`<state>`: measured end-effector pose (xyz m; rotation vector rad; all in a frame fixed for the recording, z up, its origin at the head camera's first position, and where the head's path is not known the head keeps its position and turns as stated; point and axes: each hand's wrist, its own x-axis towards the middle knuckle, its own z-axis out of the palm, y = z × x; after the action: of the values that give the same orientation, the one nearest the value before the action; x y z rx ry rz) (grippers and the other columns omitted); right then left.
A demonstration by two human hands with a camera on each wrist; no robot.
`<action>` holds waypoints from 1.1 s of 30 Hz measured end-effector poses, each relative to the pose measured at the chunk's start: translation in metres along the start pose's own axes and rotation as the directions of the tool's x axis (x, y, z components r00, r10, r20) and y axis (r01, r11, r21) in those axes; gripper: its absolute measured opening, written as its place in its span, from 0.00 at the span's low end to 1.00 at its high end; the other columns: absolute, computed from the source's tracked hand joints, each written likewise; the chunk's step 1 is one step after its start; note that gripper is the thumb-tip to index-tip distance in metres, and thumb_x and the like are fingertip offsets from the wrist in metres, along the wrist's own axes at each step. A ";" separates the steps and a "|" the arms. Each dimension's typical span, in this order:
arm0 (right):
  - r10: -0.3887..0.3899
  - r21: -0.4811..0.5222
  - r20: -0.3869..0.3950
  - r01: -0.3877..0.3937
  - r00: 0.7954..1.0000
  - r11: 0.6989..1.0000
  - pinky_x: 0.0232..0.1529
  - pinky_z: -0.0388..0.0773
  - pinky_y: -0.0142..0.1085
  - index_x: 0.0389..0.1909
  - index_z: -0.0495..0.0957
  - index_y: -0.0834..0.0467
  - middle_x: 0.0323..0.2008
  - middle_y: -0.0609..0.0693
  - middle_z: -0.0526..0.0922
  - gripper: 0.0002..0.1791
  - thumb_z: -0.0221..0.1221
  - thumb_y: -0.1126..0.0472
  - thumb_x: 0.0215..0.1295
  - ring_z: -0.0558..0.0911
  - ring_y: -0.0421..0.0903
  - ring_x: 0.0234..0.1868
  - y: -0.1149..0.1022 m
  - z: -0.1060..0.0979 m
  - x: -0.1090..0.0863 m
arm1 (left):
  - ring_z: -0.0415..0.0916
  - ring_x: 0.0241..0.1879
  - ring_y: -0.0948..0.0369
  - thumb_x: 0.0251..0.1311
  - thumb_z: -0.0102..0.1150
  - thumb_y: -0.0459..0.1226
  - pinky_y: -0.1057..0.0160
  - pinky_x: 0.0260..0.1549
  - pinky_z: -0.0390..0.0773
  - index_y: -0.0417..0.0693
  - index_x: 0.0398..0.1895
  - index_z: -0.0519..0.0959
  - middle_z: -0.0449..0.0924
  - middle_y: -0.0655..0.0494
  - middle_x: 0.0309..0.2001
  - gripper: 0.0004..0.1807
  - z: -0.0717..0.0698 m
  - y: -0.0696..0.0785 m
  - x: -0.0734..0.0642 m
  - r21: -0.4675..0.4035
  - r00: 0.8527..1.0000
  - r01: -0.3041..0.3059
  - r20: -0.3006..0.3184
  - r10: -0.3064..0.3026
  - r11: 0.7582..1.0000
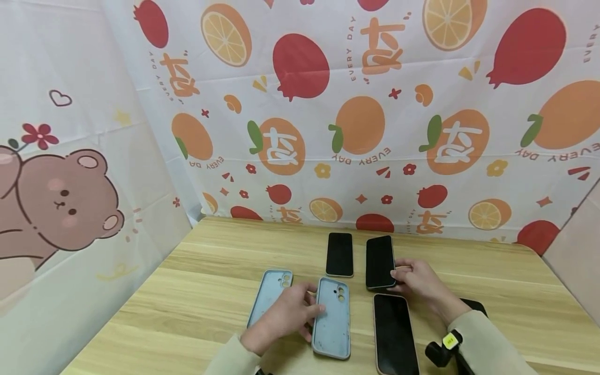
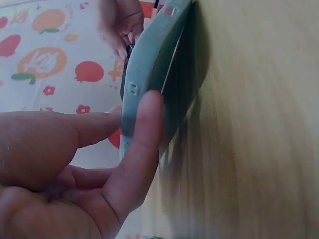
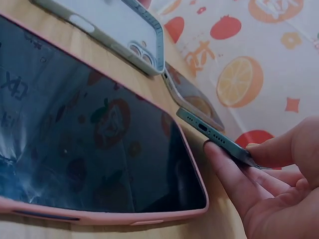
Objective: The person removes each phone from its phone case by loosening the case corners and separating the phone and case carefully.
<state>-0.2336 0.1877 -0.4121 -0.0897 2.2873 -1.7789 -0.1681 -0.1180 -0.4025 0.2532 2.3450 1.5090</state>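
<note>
My left hand [image 1: 292, 312] grips the left edge of a light blue phone case [image 1: 334, 325], its thumb over the rim. In the left wrist view the case [image 2: 144, 74] stands tilted off the table, finger and thumb pinching its side. My right hand [image 1: 419, 281] pinches the right edge of a black-screened phone [image 1: 380, 260] at the back. The right wrist view shows that phone's green end [image 3: 214, 133], with its port, between thumb and fingers [image 3: 227, 167].
Another blue case [image 1: 269, 291] lies left, partly behind my left hand. A phone [image 1: 339, 254] lies at the back, and a pink-edged phone [image 1: 396, 333] in front. A dark object [image 1: 474, 306] is partly hidden by my right forearm. A printed cloth [image 1: 300, 130] hangs behind the wooden table [image 1: 211, 260].
</note>
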 end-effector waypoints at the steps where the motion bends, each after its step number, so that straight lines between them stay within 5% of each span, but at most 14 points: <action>1: -0.004 0.002 0.006 0.004 1.000 1.000 0.38 0.86 0.36 0.65 0.60 0.79 0.49 0.70 0.83 0.26 0.51 0.70 0.71 0.86 0.46 0.39 0.001 0.000 0.002 | 0.79 0.26 0.56 0.62 0.63 0.31 0.57 0.18 0.84 0.30 0.63 0.65 0.76 0.46 0.36 0.28 0.000 0.001 0.000 0.020 1.000 -0.004 -0.005 0.004 1.000; 13: 0.006 0.021 0.009 -0.006 1.000 1.000 0.41 0.86 0.41 0.66 0.56 0.81 0.52 0.75 0.76 0.27 0.49 0.71 0.73 0.87 0.46 0.33 0.008 0.003 0.015 | 0.77 0.16 0.56 0.58 0.65 0.26 0.61 0.12 0.80 0.25 0.69 0.59 0.78 0.38 0.43 0.37 0.006 0.006 -0.003 0.275 0.999 -0.013 -0.046 0.026 0.961; 21: -0.013 -0.173 -0.030 0.008 0.999 0.985 0.34 0.87 0.39 0.60 0.65 0.80 0.44 0.68 0.82 0.22 0.54 0.71 0.71 0.86 0.46 0.30 0.007 0.001 0.016 | 0.75 0.13 0.60 0.59 0.65 0.29 0.69 0.12 0.76 0.26 0.68 0.62 0.73 0.30 0.54 0.35 0.010 0.009 -0.003 0.451 0.997 0.009 -0.071 0.026 0.893; 28: -0.107 -0.454 -0.060 0.068 0.992 0.889 0.25 0.83 0.35 0.54 0.72 0.79 0.28 0.56 0.85 0.20 0.59 0.69 0.67 0.84 0.44 0.20 -0.002 0.004 0.013 | 0.75 0.24 0.63 0.58 0.66 0.30 0.74 0.18 0.77 0.28 0.64 0.66 0.76 0.35 0.50 0.32 0.010 0.010 -0.001 0.547 0.995 0.001 -0.082 0.053 0.837; 33: -0.106 -0.493 -0.072 0.057 0.992 0.868 0.23 0.82 0.35 0.52 0.72 0.79 0.25 0.54 0.84 0.19 0.59 0.70 0.66 0.83 0.43 0.19 -0.004 0.004 0.011 | 0.81 0.39 0.54 0.60 0.65 0.34 0.64 0.33 0.85 0.31 0.60 0.72 0.79 0.38 0.48 0.27 0.009 0.010 -0.001 0.664 0.984 -0.020 -0.119 0.132 0.747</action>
<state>-0.2438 0.1811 -0.4108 -0.1952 2.7939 -1.2100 -0.1642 -0.1066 -0.3965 0.4125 2.9605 0.6650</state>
